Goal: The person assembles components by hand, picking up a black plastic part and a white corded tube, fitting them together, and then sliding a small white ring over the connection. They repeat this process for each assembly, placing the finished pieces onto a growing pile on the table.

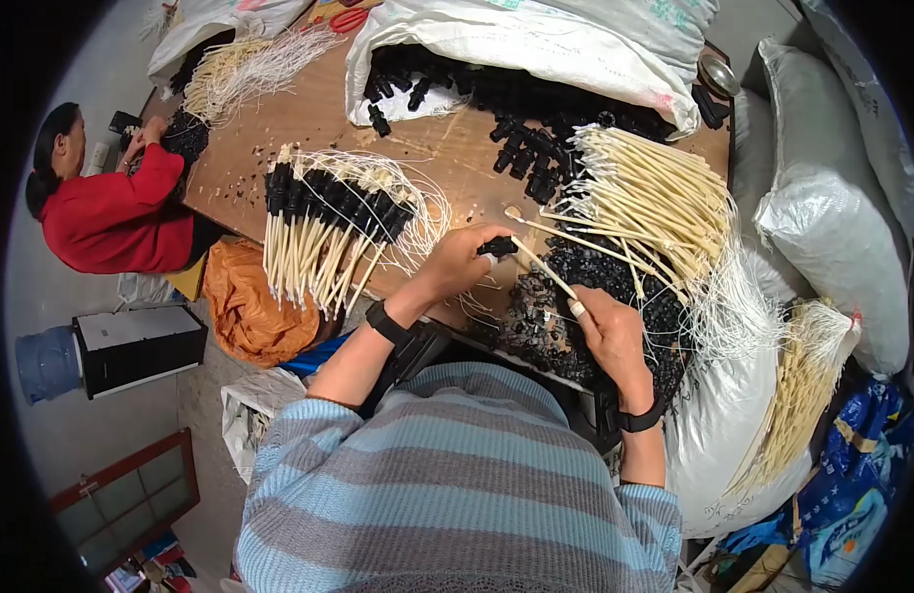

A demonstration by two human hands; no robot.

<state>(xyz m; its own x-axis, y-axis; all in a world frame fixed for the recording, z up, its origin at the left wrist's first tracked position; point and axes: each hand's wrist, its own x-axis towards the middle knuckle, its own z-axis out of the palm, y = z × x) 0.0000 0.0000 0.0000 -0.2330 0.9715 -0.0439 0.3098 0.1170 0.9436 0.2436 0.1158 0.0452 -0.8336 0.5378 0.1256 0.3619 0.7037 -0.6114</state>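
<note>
1. Black plastic, it seems, makes the small part (497, 247); I guess it is light and hard, and I would hold it by its sides.
2. Cream and thin, the stick (544, 267) looks light and fairly stiff. It may be smooth and a bit slippery, and might snap if bent hard, so I would pinch it low down.
3. With my left hand (457, 259), I have the black part tucked in curled fingers, its right end poking out.
4. With my right hand (615, 331), I pinch the stick's lower end, finger and thumb nearly together.
5. From that pinch, the stick slants up and left to the black part. I can't tell if they touch.
</note>
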